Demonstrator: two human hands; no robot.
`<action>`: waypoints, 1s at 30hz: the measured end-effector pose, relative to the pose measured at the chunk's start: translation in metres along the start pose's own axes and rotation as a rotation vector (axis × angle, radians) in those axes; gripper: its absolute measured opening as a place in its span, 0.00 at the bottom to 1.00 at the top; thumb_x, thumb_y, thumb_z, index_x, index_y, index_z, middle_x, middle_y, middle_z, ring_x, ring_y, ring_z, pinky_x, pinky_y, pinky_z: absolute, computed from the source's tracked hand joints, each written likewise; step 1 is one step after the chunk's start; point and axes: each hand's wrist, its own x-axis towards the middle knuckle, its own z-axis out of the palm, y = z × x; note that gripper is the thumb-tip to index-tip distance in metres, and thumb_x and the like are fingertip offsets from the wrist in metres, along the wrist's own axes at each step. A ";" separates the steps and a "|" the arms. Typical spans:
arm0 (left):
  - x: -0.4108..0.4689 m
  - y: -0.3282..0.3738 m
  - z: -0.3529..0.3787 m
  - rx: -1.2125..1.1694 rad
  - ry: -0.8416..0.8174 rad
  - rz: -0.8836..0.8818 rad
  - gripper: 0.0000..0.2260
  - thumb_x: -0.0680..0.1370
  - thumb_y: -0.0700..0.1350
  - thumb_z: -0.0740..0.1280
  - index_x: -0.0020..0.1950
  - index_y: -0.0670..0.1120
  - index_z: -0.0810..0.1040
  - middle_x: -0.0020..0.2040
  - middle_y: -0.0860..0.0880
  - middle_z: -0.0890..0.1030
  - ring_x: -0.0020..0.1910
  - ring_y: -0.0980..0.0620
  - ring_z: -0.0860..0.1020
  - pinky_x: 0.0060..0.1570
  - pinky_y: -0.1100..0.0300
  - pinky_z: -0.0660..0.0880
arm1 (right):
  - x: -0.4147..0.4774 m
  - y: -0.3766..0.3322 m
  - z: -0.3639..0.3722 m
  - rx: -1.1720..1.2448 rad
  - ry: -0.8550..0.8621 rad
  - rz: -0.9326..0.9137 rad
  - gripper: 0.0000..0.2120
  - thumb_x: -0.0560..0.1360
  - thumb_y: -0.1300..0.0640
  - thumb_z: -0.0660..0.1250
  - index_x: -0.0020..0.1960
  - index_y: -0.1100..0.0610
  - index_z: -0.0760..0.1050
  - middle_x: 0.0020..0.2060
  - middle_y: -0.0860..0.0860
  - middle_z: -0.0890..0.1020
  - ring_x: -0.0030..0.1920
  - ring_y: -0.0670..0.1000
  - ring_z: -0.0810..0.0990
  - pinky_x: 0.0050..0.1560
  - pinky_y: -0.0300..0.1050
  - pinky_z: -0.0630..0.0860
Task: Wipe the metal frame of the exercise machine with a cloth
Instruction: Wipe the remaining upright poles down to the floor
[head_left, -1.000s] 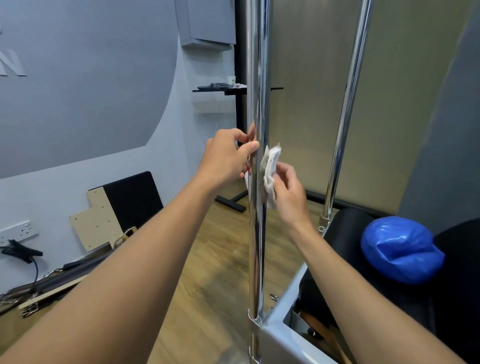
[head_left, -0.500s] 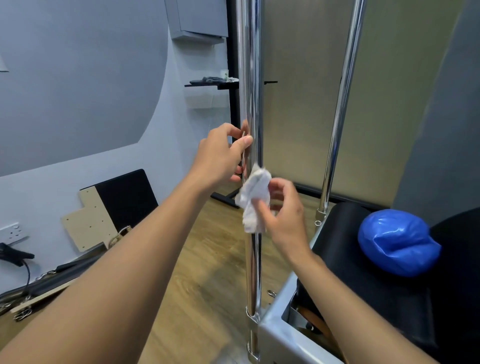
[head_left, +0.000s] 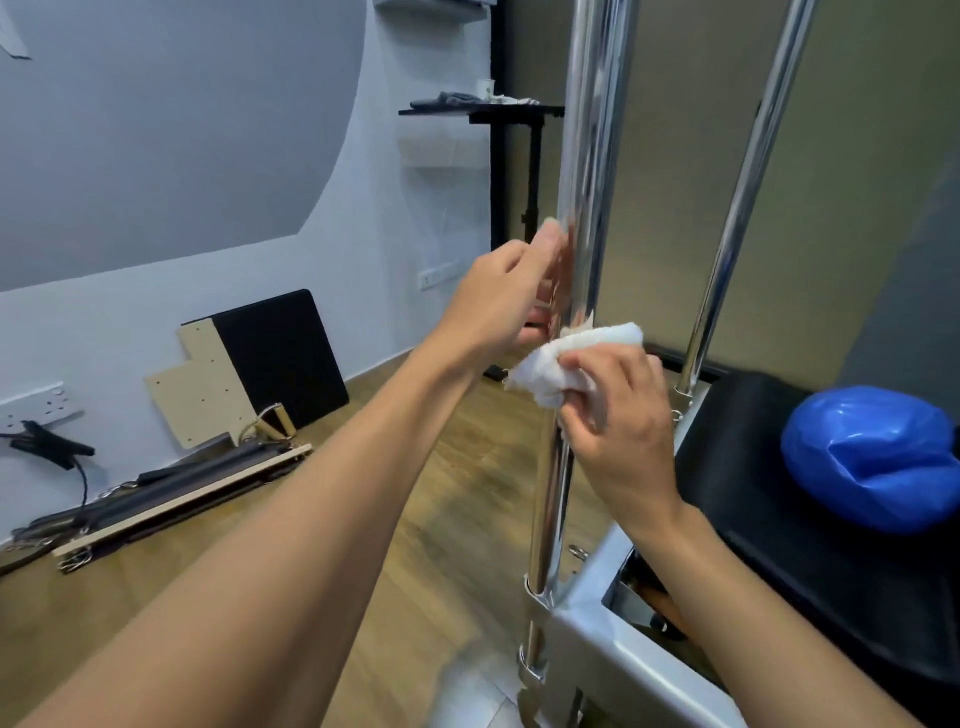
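Pole (head_left: 587, 156) — the near chrome upright of the frame — is standing vertical in mid-view, round, smooth and mirror-bright, its foot sitting in a clamp at the corner of the grey base (head_left: 587, 644). The cloth (head_left: 561, 364), white, nubby and bunched, is wrapping the pole about halfway up. The right hand (head_left: 618, 421) is pinching it there, fingers curled around cloth and pole together. Just above, the left hand (head_left: 498, 306) is gripping the bare pole from the left, thumb lying up along the metal, fingers curling behind — slightly blurred. Bare chrome is running free above the left hand to the top edge, and below the right hand down to the clamp. A 2nd pole (head_left: 737, 182) is rising farther back, well apart to the right. Left of the pole, wood-grain floor (head_left: 467, 545) is lying open. Right of it, a black padded mat (head_left: 779, 519) is carrying a glossy, dented blue ball (head_left: 872, 457).
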 end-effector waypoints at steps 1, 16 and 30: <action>0.001 0.000 -0.001 -0.010 -0.021 0.013 0.31 0.80 0.63 0.58 0.58 0.34 0.74 0.44 0.42 0.79 0.40 0.46 0.78 0.45 0.51 0.78 | -0.006 0.002 0.000 -0.028 -0.013 -0.029 0.17 0.67 0.70 0.73 0.54 0.60 0.80 0.49 0.54 0.78 0.47 0.55 0.73 0.55 0.35 0.65; -0.013 -0.042 0.004 -0.162 -0.035 0.253 0.25 0.81 0.61 0.59 0.55 0.40 0.79 0.45 0.46 0.80 0.43 0.51 0.79 0.50 0.49 0.81 | -0.046 0.002 0.019 -0.309 -0.102 -0.290 0.09 0.75 0.63 0.68 0.54 0.60 0.81 0.48 0.56 0.80 0.48 0.58 0.75 0.45 0.54 0.77; -0.048 -0.142 0.028 0.059 0.048 0.269 0.22 0.79 0.61 0.56 0.69 0.57 0.75 0.62 0.57 0.81 0.63 0.56 0.77 0.66 0.47 0.73 | -0.070 0.007 0.021 -0.187 -0.055 -0.036 0.14 0.70 0.67 0.70 0.55 0.59 0.77 0.51 0.55 0.76 0.49 0.54 0.75 0.46 0.48 0.75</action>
